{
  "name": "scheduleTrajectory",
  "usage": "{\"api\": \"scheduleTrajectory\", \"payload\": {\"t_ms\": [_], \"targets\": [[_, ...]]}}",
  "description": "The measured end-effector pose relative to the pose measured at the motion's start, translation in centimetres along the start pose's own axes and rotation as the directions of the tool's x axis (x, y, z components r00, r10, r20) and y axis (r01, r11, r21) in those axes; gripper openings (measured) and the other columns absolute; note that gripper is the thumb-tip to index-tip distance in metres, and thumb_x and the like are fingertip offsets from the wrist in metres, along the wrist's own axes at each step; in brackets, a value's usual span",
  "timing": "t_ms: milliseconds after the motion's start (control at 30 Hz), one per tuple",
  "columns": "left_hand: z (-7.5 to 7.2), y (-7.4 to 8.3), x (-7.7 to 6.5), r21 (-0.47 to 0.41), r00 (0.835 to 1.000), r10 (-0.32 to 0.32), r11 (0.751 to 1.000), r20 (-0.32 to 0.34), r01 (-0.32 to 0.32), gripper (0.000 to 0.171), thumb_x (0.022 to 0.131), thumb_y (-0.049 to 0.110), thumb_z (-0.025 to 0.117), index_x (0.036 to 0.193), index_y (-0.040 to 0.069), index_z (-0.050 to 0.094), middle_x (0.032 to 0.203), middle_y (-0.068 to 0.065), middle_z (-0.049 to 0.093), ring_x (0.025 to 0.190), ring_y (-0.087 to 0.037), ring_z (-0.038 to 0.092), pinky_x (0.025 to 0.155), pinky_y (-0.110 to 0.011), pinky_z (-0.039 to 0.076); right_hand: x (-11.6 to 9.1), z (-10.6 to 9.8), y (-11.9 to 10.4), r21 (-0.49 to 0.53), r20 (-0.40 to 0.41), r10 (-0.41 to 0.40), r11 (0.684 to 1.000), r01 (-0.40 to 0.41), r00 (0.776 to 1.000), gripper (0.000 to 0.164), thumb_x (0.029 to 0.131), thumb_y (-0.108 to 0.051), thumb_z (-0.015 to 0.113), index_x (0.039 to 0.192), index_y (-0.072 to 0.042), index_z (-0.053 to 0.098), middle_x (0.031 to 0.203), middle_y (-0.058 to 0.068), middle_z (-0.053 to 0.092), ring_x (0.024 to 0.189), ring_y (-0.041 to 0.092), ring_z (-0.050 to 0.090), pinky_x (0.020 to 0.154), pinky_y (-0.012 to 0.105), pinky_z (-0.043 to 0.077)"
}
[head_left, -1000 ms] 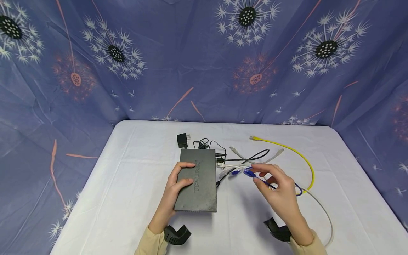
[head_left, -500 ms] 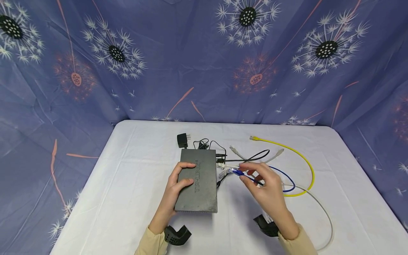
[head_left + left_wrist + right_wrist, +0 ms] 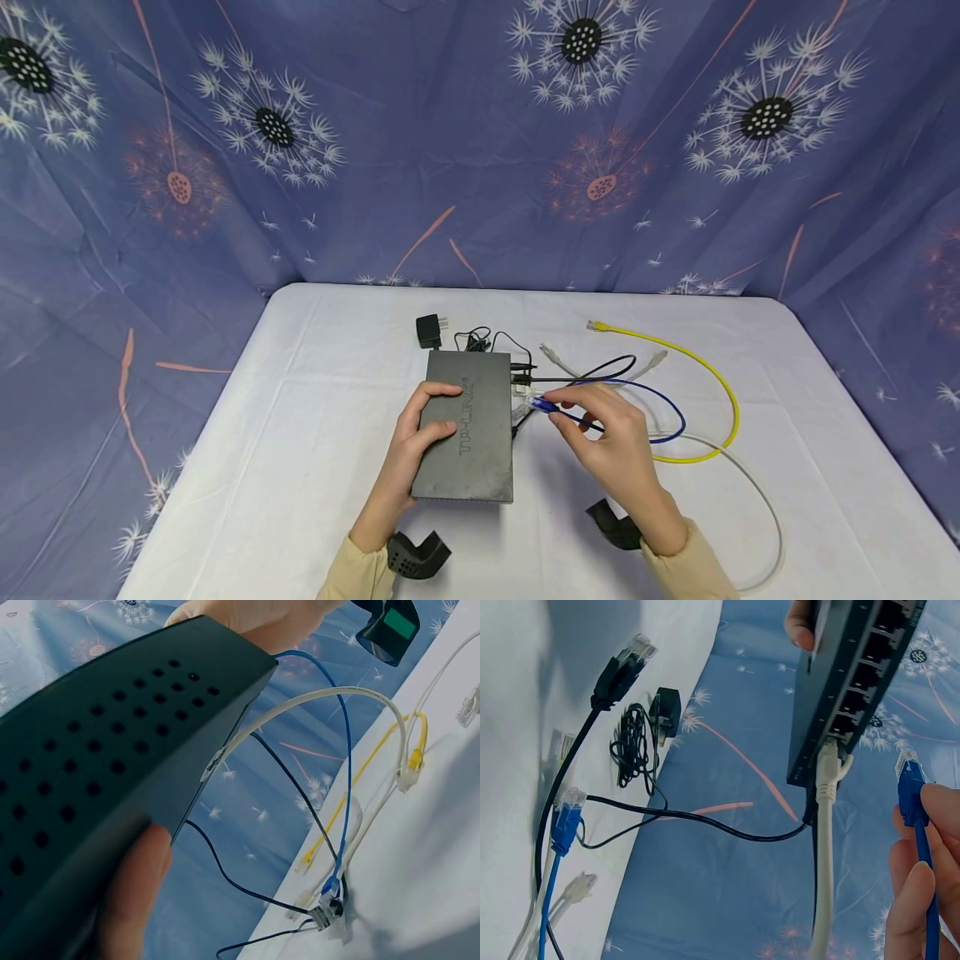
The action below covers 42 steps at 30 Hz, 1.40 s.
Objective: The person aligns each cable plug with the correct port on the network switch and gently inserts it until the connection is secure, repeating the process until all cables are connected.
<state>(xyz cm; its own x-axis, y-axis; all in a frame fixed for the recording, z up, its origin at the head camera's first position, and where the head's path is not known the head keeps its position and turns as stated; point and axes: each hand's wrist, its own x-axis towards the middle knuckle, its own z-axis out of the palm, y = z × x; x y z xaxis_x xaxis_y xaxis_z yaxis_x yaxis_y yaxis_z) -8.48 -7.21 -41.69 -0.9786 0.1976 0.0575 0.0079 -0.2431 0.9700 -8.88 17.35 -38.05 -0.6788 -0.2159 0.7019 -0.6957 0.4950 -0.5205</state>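
My left hand (image 3: 405,454) grips the dark grey TP-LINK network switch (image 3: 480,467) by its left side, holding it above the white table. In the right wrist view, a row of ports (image 3: 856,700) runs along the switch's side. A white network cable (image 3: 826,799) and a black cable (image 3: 759,838) are plugged in at one end of that row. My right hand (image 3: 615,433) pinches the blue plug (image 3: 910,791) of a blue network cable (image 3: 671,406). The plug points toward the ports, close to the white cable but apart from the switch.
A black power adapter (image 3: 429,331) with a coiled cord lies at the back. Loose on the table are a yellow cable (image 3: 712,371), grey plugs (image 3: 657,358) and a long white cable (image 3: 772,508). Loose blue (image 3: 566,829) and black plugs (image 3: 619,679) lie below the switch.
My right hand has moved left with the blue plug, bringing it close to the switch's port side. The blue cable's loop trails behind it. The left hand and switch have barely shifted.
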Motion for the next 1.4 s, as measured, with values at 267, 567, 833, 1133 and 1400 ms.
{"api": "scheduleTrajectory", "payload": {"t_ms": [267,567,833,1133,1400], "targets": [[0.0,0.3,0.0,0.007,1.000,0.005,1.000,0.002,-0.005,0.036,0.090,0.006,0.051,0.125,0.012,0.055,0.129,-0.010,0.044,0.099,-0.031,0.047,0.069,-0.034,0.047,0.3,0.6,0.3,-0.030,0.012,-0.075,0.997,0.076,0.997,0.028,0.072,0.002,0.076,0.097,-0.011,0.073,0.092,-0.005,0.069,0.078,0.010,0.060,0.058,0.017,0.044],[0.2,0.6,0.0,0.045,0.999,0.031,0.998,0.010,-0.031,0.035,0.088,0.006,0.052,0.123,0.011,0.056,0.131,-0.007,0.044,0.109,-0.030,0.043,0.081,-0.039,0.040,0.3,1.1,0.5,-0.040,0.023,-0.103,0.994,0.104,0.994,0.023,0.074,0.000,0.074,0.094,-0.011,0.073,0.091,-0.005,0.069,0.077,0.011,0.059,0.057,0.016,0.044],[0.3,0.8,0.1,0.044,0.999,0.041,0.998,0.021,-0.042,0.036,0.087,0.005,0.052,0.123,0.010,0.055,0.130,-0.008,0.045,0.109,-0.030,0.043,0.080,-0.037,0.040,0.4,1.2,0.6,-0.038,0.037,-0.126,0.991,0.128,0.991,0.021,0.074,0.000,0.073,0.092,-0.011,0.072,0.092,-0.005,0.068,0.075,0.012,0.058,0.057,0.017,0.043],[0.2,0.9,0.1,0.069,0.998,0.053,0.996,0.018,-0.054,0.037,0.085,0.005,0.053,0.122,0.011,0.057,0.130,-0.007,0.046,0.105,-0.031,0.045,0.077,-0.037,0.041,0.6,1.2,0.7,-0.027,0.052,-0.159,0.987,0.161,0.986,0.023,0.072,0.004,0.073,0.092,-0.009,0.072,0.091,-0.004,0.065,0.073,0.009,0.055,0.059,0.017,0.042],[0.1,0.8,0.1,0.051,0.998,0.043,0.998,0.042,-0.045,0.038,0.086,0.005,0.054,0.124,0.010,0.056,0.127,-0.011,0.046,0.099,-0.030,0.049,0.074,-0.034,0.043,0.7,1.1,0.9,-0.002,0.068,-0.180,0.984,0.180,0.981,0.022,0.075,0.004,0.070,0.093,-0.007,0.071,0.093,-0.002,0.066,0.076,0.009,0.058,0.064,0.018,0.046]]}}
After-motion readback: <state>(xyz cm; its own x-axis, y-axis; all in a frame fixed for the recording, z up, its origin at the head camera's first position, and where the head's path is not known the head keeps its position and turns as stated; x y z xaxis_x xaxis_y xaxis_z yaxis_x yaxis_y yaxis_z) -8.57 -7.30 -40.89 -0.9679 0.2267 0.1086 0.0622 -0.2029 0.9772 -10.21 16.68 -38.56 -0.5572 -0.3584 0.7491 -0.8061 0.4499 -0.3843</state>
